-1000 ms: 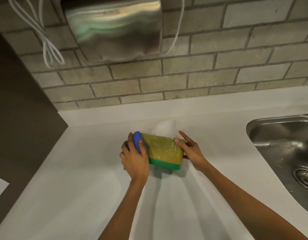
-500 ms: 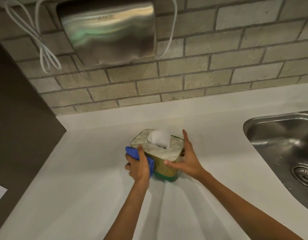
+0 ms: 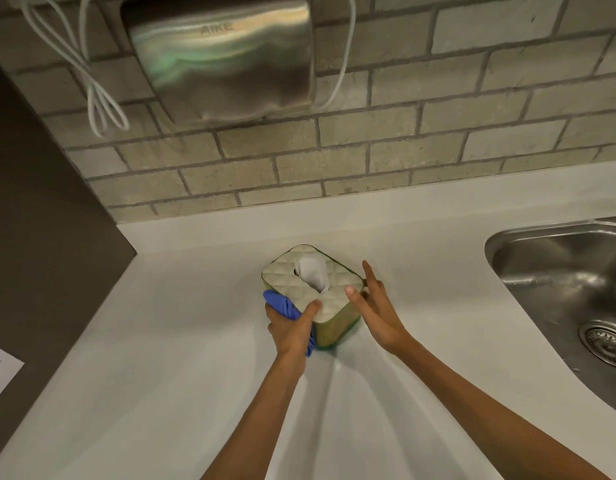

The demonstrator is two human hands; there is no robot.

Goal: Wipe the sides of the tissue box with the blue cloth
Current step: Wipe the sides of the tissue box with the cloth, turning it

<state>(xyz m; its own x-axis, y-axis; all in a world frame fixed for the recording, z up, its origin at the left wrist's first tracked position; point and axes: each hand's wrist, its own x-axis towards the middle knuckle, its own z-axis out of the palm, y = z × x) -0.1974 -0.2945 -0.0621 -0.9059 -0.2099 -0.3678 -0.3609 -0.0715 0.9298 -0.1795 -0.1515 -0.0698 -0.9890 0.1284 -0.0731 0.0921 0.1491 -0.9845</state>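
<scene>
The tissue box (image 3: 292, 278) stands upright on the white counter (image 3: 181, 358), with a quilted cream top, olive sides, a green base and a white tissue sticking out. My left hand (image 3: 291, 329) presses the bunched blue cloth (image 3: 282, 304) against the box's left side, thumb resting on the top edge. My right hand (image 3: 377, 306) steadies the box from the right, fingers spread, thumb tip on the top edge.
A steel sink (image 3: 573, 289) with a drain is set into the counter at the right. A metal hand dryer (image 3: 219, 57) and white cables (image 3: 98, 98) hang on the brick wall behind. A dark panel (image 3: 39, 220) borders the left, with a paper sheet (image 3: 1, 372) low on it.
The box went from lying on its side to standing upright, top facing up. My left hand and cloth slid down its left side; my right hand shifted to the right edge.
</scene>
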